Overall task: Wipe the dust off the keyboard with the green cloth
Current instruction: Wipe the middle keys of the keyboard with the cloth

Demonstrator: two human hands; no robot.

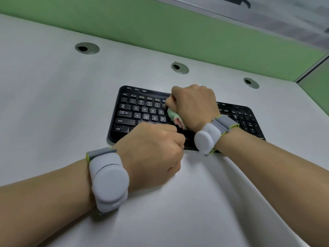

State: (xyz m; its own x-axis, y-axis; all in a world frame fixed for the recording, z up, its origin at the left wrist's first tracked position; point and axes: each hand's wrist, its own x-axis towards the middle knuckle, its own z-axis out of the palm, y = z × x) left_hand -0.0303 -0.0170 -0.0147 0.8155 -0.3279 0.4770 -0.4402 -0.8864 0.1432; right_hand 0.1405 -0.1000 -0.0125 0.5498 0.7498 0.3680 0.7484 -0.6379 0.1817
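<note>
A black keyboard point(142, 111) lies on the white desk point(53, 104), slanting from upper left to lower right. My right hand point(193, 106) sits over the keyboard's middle, fisted around a bunched pale green cloth point(173, 115) that pokes out below the fingers and rests on the keys. My left hand point(153, 154) is curled at the keyboard's front edge, covering the bottom key row; whether it grips the edge is hidden. Both wrists wear grey sensor bands.
Three round cable grommets point(87, 48) point(180, 68) point(251, 83) sit in the desk behind the keyboard. A green partition wall point(178, 29) runs along the desk's far edge and meets a corner post at the right.
</note>
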